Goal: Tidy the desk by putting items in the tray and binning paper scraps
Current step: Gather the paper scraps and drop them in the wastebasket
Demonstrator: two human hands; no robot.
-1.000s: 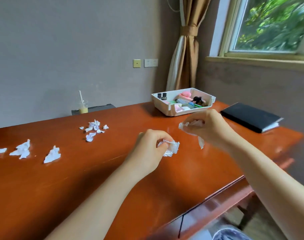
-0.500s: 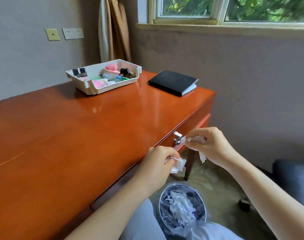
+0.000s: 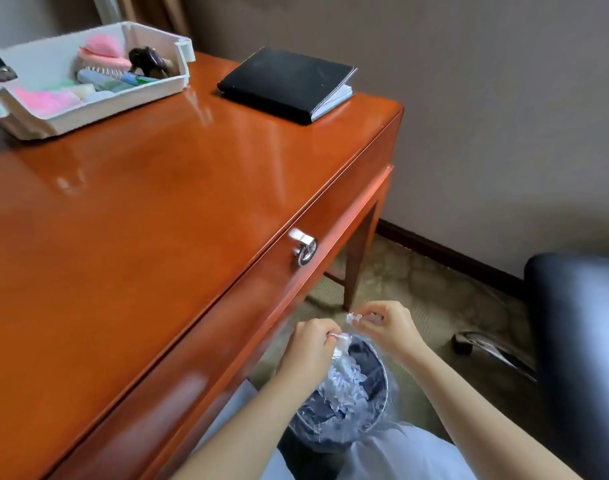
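The tray (image 3: pixel 178 81) sat far left on the desk (image 3: pixel 157 220). Over the bin (image 3: pixel 385 393), the left hand (image 3: pixel 308 348) pinched a paper scrap (image 3: pixel 343 338) and the right hand (image 3: pixel 388 327) pinched another (near the rim). Released there, it could flutter to the floor.

Both hands sit low in the frame right over the bin (image 3: pixel 374 367), the left hand (image 3: pixel 310 344) pinching a white paper scrap (image 3: pixel 343 338) and the right hand (image 3: pixel 388 327) pinching a second scrap (image 3: pixel 353 318). There's a scrap pile (image 3: pixel 344 379) inside the bin. Upper left on the worktop (image 3: pixel 140 220) is the white tray (image 3: pixel 178 84) full of bits, with a black notebook (image 3: pixel 285 83) just beside it.
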